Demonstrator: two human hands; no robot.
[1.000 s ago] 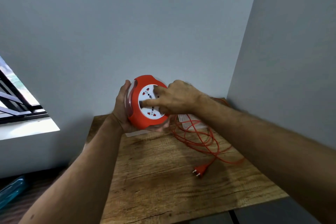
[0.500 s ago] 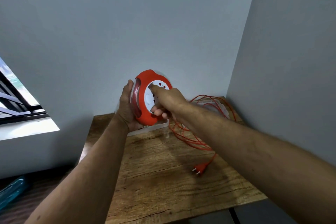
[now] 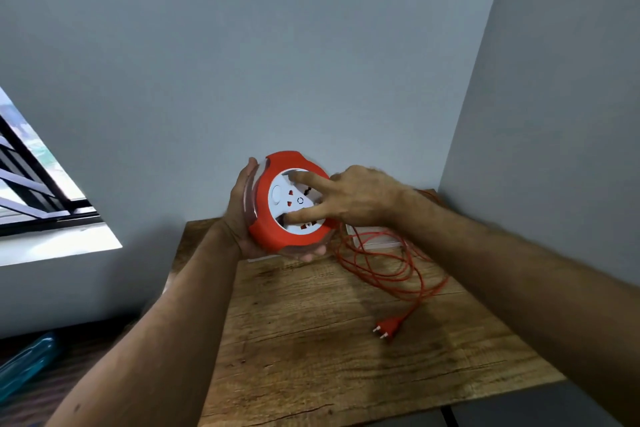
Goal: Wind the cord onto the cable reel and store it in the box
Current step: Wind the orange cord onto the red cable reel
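— What's the person holding up there?

— A round orange cable reel (image 3: 294, 204), lifted above the back of the wooden table (image 3: 311, 340), close to the wall. The left hand (image 3: 242, 215) cups it from behind and underneath, fingers curled round the clear rim, so that hand is closed on the reel.

— And the other hand?

— The right hand (image 3: 356, 198) lies across the white face with the sockets. Two fingers (image 3: 304, 178) are spread, one pressing near the top of the white disc, one near the bottom edge. It isn't wrapped round anything; the fingers are extended and pushing on the face.

— Where's the cord?

— The orange cord (image 3: 391, 263) lies in loose loops on the table just right of the reel, running up to its lower right edge. The plug (image 3: 387, 327) lies flat on the wood, nearer to us, apart from the loops, prongs pointing left and toward us.

— Any box?

— Something pale and boxy (image 3: 374, 236) sits behind the loops against the wall, mostly hidden by the arm; I can't tell what it is.

— Anything else around?

— A barred window (image 3: 31, 184) at left, and a blue thing (image 3: 24, 364) low on the floor.
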